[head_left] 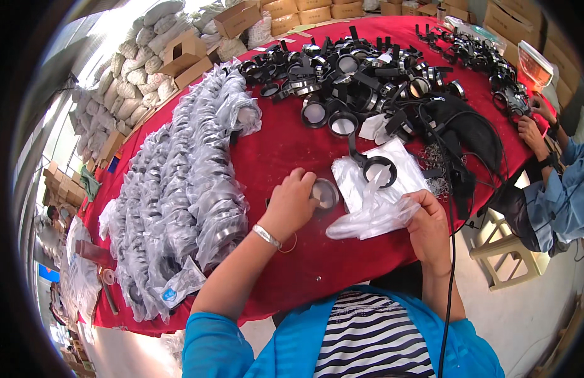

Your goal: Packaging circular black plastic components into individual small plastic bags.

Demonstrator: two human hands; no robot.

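My left hand (291,205), with a silver bracelet at its wrist, is closed on the edge of a round metal-rimmed piece (325,194) with a pale grey face; its far side is blurred. In my right hand (429,228), a clear plastic bag (367,223) is pinched between thumb and fingers and spreads leftward toward that piece. Beneath and behind the bag lies a stack of white plastic bags (402,160). One black ring with a handle (371,165) rests at the stack, partly covered by the held bag.
Rows of bagged round pieces (172,183) cover the left of the red table (273,151). Loose black-handled rings (349,66) are heaped at the back. A black cloth bag (471,129) and small metal parts (435,165) lie right. Another person's hands (531,129) work far right, beside a stool (509,252).
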